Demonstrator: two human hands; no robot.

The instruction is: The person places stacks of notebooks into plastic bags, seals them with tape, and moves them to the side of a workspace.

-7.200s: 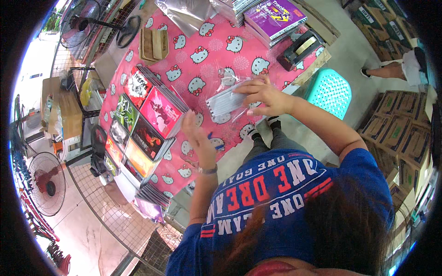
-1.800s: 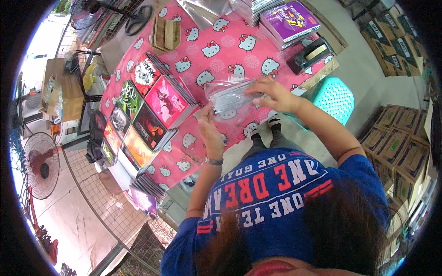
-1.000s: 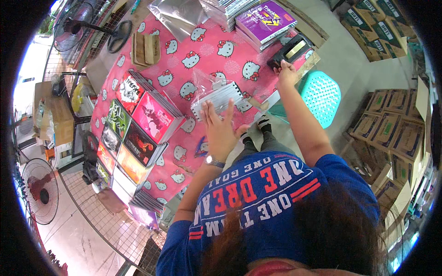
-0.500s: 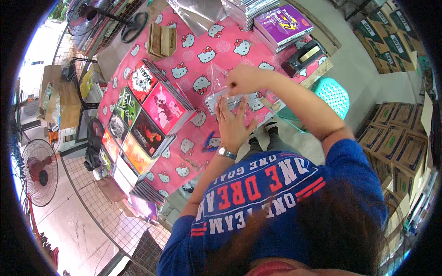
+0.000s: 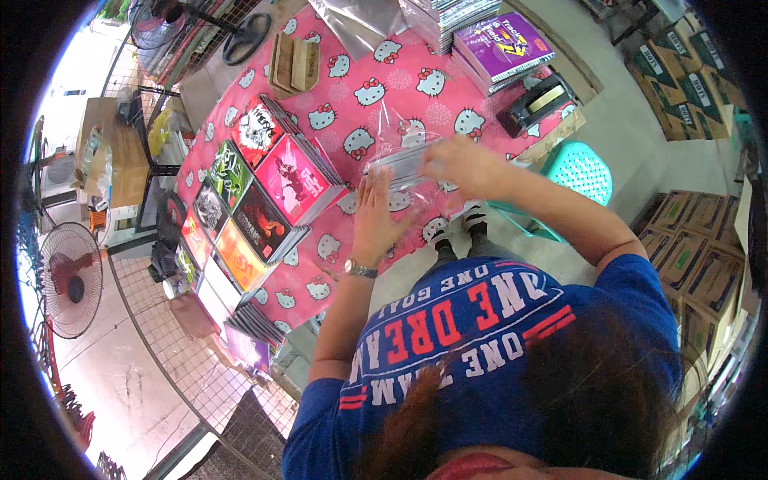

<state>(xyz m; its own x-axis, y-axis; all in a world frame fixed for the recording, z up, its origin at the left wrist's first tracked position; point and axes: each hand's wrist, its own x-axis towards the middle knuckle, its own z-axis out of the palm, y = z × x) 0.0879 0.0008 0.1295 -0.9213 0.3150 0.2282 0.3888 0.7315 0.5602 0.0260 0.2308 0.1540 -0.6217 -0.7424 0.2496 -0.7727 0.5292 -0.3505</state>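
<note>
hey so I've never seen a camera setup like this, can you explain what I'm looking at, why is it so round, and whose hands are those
There's no machine here, just a person working with two bare hands. The picture comes from a wide fisheye camera worn on that person's head, looking down, so edges bend; the blue shirt is the wearer's own.

On the pink tablecloth sit rows of colourful notebooks at left. Farther back are a wooden holder, a purple-topped stack and a black tape dispenser.

In the middle lies a bundle in clear plastic. The left hand, fingers spread, is at its left end. The right hand is blurred at the other end; I can't tell whether it grips anything.
</note>
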